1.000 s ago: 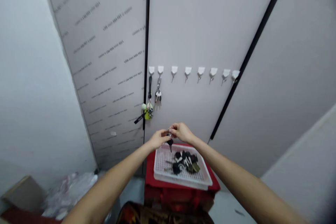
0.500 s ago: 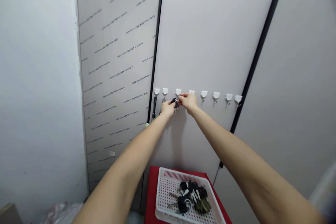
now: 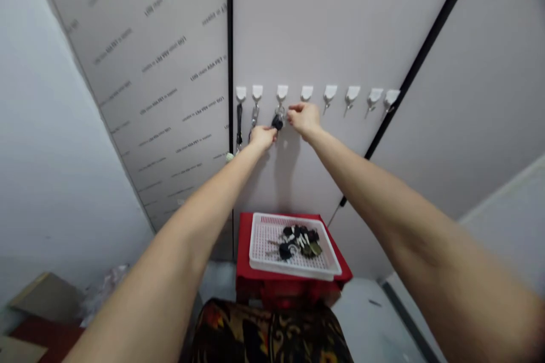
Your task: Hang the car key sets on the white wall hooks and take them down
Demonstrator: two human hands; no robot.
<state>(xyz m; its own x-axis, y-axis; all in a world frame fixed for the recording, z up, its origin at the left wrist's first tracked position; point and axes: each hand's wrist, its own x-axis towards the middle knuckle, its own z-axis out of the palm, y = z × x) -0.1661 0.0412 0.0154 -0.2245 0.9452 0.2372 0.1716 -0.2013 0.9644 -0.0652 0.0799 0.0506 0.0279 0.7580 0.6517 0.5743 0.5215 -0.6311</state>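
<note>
A row of white hooks (image 3: 282, 92) runs across the pale cabinet door. From the third hook hangs a bunch of keys (image 3: 277, 121) with black heads on a metal ring. My left hand (image 3: 263, 137) comes from below left and pinches the black heads. Just right of the ring is my right hand (image 3: 305, 118), its thumb and forefinger slightly apart, with nothing visible between them. A black strap (image 3: 239, 123) hangs on the first hook and a metal chain (image 3: 254, 115) on the second; my left hand partly hides what hangs below the chain.
Below, a white perforated basket (image 3: 261, 265) holds several dark keys (image 3: 300, 240) and stands on a red box (image 3: 244, 244). Long black handles (image 3: 419, 62) edge the cabinet doors. Cardboard (image 3: 49, 298) and plastic wrap lie at lower left.
My right hand has come off the key ring and moved slightly right; the keys now hang from the third hook. My left hand still holds them. The view has tilted down.
</note>
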